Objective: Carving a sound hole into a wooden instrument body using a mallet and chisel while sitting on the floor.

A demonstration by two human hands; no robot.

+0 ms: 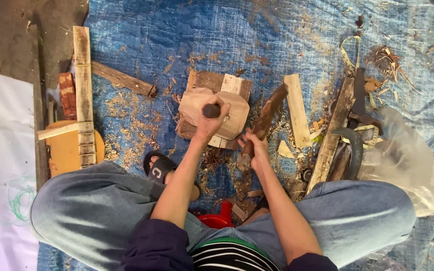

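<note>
Centrally, left hand (pixel 211 122) grips chisel (pixel 211 111) on carved wood (pixel 234 115); right hand (pixel 255 149) clutches mallet (pixel 263 123) alongside.

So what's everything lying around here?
tarp: one, blue, under everything
workpiece: one, pale wood, on a board at centre
board: one, brown, under the workpiece
chisel handle: one, dark, in left hand
mallet: one, brown wood, in right hand
plank: one, pale, right of the mallet
slat: one, long, left
sandal: one, black, by left knee
left hand: gripping the chisel handle
right hand: gripping the mallet
</note>
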